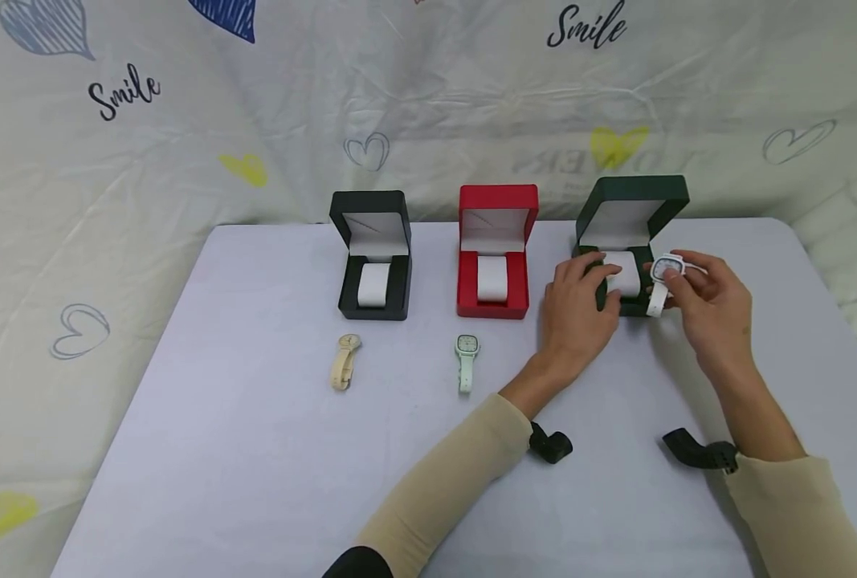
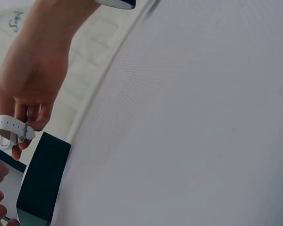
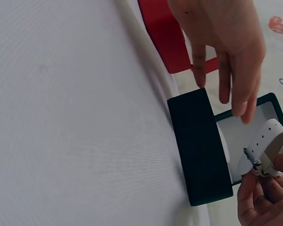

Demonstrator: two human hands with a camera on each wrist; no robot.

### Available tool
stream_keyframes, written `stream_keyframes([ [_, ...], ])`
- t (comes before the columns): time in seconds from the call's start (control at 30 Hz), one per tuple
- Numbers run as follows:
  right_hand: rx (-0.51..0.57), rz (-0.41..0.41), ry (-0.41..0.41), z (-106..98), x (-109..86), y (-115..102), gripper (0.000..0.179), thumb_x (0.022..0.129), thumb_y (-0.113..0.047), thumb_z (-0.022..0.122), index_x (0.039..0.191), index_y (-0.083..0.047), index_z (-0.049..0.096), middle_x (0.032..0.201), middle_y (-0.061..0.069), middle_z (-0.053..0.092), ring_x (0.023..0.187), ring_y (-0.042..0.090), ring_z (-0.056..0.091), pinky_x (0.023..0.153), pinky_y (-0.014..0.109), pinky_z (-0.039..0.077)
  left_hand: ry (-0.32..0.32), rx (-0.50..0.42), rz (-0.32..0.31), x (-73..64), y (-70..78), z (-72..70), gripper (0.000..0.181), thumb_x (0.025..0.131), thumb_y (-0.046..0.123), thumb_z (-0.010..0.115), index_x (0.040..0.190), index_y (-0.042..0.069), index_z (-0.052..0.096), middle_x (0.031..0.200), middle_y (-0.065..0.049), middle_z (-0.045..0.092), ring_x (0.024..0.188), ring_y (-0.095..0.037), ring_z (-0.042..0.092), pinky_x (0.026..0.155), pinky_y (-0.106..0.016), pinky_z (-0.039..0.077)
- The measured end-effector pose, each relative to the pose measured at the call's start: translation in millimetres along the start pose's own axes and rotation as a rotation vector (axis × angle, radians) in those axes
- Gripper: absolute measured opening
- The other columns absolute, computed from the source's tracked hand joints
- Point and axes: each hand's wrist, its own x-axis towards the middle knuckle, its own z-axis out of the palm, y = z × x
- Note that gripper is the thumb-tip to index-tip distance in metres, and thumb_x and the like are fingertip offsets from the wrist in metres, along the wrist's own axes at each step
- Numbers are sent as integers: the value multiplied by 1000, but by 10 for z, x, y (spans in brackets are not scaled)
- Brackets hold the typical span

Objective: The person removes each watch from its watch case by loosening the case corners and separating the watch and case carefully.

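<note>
My right hand (image 1: 717, 309) pinches a white wristwatch (image 1: 658, 299) by its face, thumb on the front, just right of an open dark green watch box (image 1: 634, 189). In the right wrist view the buckled strap (image 3: 269, 136) of this watch forms a loop. My left hand (image 1: 578, 303) is at the left side of the green box, its fingers reaching over the white cushion (image 1: 625, 277) inside. Seen from the right wrist, those fingers (image 3: 224, 80) point down and fairly straight; whether they touch the cushion I cannot tell.
An open black box (image 1: 397, 281) and an open red box (image 1: 467, 285), each with a white cushion, stand left along the table's back edge. Before them lie a beige watch (image 1: 343, 365) and a pale green watch (image 1: 466, 365). A printed cloth (image 1: 457, 104) hangs behind.
</note>
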Motion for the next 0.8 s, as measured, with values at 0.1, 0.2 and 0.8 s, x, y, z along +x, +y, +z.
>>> stream_keyframes([
  [0.1,80,-23,0,-1,-16,-21,34,102,-13,66,135,-10,63,101,-26,77,83,-5,71,69,8,55,12,-26,47,-29,22,-21,30,103,28,63,133,26,71,145,9,57,136,-5,48,105,-9,42],
  [0.2,137,-45,-8,1,-35,-46,31,101,-11,67,132,-10,65,103,-22,78,85,-4,73,71,8,56,1,-58,112,-65,40,-35,30,105,27,61,134,22,69,142,6,58,132,-6,50,104,-5,42],
  [0.8,75,-11,13,-70,-205,-198,30,98,-10,71,128,-9,70,110,-12,66,94,-7,69,70,6,56,-209,-160,202,-288,187,-84,33,112,28,44,138,16,60,145,5,50,120,3,57,90,1,43],
])
